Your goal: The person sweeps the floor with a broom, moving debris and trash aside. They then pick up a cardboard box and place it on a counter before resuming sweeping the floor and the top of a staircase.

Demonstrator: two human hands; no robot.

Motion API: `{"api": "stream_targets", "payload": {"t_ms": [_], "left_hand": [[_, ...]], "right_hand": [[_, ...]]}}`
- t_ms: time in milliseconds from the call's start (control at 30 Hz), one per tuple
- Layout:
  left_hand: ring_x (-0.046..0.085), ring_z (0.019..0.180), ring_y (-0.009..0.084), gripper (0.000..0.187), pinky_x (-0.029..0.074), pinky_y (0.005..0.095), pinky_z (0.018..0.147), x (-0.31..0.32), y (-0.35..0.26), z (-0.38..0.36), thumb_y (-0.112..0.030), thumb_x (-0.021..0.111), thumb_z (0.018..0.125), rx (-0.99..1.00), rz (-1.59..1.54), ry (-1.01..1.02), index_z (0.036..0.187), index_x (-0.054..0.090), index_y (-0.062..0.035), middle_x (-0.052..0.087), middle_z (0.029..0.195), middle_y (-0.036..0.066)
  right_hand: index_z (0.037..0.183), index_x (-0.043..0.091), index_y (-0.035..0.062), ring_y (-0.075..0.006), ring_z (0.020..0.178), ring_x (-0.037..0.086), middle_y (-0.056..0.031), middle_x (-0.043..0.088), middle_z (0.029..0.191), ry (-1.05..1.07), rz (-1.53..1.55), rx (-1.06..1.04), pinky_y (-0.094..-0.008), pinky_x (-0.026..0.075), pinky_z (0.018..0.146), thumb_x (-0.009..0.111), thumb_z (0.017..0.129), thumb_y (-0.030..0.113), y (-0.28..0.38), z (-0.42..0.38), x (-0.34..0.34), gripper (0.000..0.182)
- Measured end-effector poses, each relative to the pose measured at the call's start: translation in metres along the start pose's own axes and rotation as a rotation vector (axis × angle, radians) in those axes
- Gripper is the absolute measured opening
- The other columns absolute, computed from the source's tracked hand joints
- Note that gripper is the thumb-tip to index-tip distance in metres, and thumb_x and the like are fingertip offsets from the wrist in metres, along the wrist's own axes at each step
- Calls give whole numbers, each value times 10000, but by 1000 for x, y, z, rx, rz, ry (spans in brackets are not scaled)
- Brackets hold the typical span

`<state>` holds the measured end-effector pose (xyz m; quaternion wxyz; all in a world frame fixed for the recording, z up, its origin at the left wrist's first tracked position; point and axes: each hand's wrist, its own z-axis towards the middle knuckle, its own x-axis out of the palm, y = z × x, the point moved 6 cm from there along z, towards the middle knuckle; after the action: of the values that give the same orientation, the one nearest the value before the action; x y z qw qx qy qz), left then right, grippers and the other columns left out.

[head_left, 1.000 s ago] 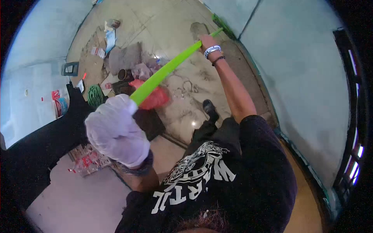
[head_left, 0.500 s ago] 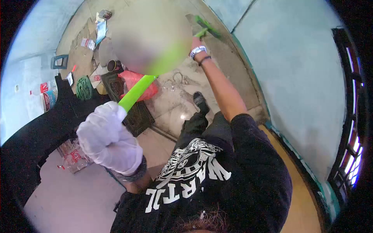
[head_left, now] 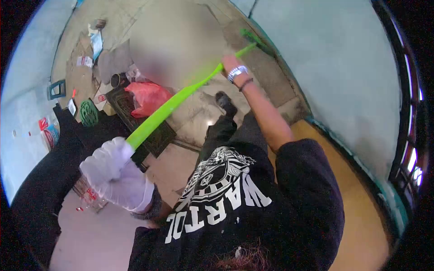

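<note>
A long bright green broom handle [head_left: 156,119] slants across the middle of the view. My left hand [head_left: 106,165], in a white glove, is closed around its near end at the lower left. Farther up, my bare right hand [head_left: 230,65], with a metal-banded bracelet or watch at the wrist, grips the same handle. Beyond it, the green broom head [head_left: 255,38] is on the floor close to the right wall. A blurred patch at the top centre covers part of the floor and the edge of the right hand.
A red plastic bag [head_left: 147,97] lies on a dark patterned panel [head_left: 158,135]. Left of it are a dark can [head_left: 118,80], a green coil [head_left: 89,113], papers and cardboard. Plastic bottles [head_left: 92,201] lie by my left hand. The pale blue wall [head_left: 330,72] bounds the right side.
The broom head has moved outward and right, along the wall's foot. My left hand has shifted slightly down and left, and my view has turned a little.
</note>
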<state>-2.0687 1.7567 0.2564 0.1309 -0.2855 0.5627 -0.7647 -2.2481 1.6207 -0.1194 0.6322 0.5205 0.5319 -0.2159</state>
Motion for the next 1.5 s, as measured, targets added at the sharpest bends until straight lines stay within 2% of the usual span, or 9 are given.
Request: {"api": "stream_targets", "payload": {"t_ms": [367, 467, 700, 1067, 1200, 1300, 1400, 1467, 1500], "left_hand": [[352, 530, 152, 187, 341, 330, 612, 21, 85, -14, -51, 457, 732, -349, -15, 108, 591, 341, -89, 351, 548, 21], [388, 520, 139, 291, 373, 335, 575, 23, 38, -13, -189, 411, 863, -293, -32, 310, 587, 375, -105, 377, 543, 8], [319, 435, 127, 346, 269, 309, 497, 87, 21, -87, -226, 404, 853, -332, -182, 798, 528, 311, -150, 323, 483, -23], [374, 378, 151, 297, 308, 268, 417, 189, 58, -157, -139, 494, 715, -525, -209, 1170, 466, 335, -117, 373, 447, 14], [347, 380, 141, 334, 309, 279, 454, 291, 56, -206, -131, 454, 791, -565, -665, 1673, 474, 350, -113, 372, 436, -5], [411, 457, 142, 245, 381, 277, 508, 327, 67, -239, -54, 427, 807, 260, -113, 1666, 566, 388, -67, 432, 513, 28], [451, 536, 140, 164, 421, 271, 571, 330, 93, -240, 21, 401, 806, -321, -59, 1234, 654, 399, -40, 449, 580, 38], [389, 498, 126, 221, 376, 266, 518, 302, 76, -219, -80, 372, 860, 173, 16, 1412, 639, 364, -78, 386, 550, 11], [351, 462, 115, 265, 346, 260, 489, 281, 72, -213, -128, 360, 880, -433, -112, 1230, 617, 346, -96, 359, 524, -2]], "right_hand": [[763, 617, 37, -352, 765, 588, -190, 608, 771, 56, 58, 434, -420, 484, 666, 566, 702, 128, -94, -131, 14, 121], [714, 610, 31, -357, 759, 579, -179, 604, 775, 60, 25, 480, -412, 484, 672, 612, 663, 128, -79, -160, 2, 110], [719, 571, 34, -361, 703, 553, -183, 573, 725, -203, 141, 472, -432, 463, 650, 643, 645, 165, -100, -252, -17, 167], [665, 499, 8, -394, 664, 515, -218, 537, 668, -1026, 259, 1181, -460, 379, 575, 567, 739, 145, -113, -397, -54, 170], [680, 506, 18, -376, 694, 540, -200, 558, 689, -1106, 80, 1323, -430, 414, 606, 588, 723, 171, -162, -425, -33, 179], [810, 594, 41, -323, 802, 581, -179, 602, 836, -797, 183, 1518, -384, 466, 721, 617, 703, 212, -218, -432, -17, 203], [923, 604, 35, -307, 893, 570, -190, 589, 955, -463, 422, 1439, -381, 469, 778, 611, 703, 201, -248, -418, 6, 276], [929, 599, 27, -315, 899, 566, -193, 584, 970, -168, 340, 1193, -388, 468, 773, 595, 711, 181, -231, -399, 29, 267], [921, 597, 22, -325, 883, 564, -190, 585, 962, -248, 228, 1123, -396, 467, 767, 588, 716, 172, -202, -392, 21, 253]]}}
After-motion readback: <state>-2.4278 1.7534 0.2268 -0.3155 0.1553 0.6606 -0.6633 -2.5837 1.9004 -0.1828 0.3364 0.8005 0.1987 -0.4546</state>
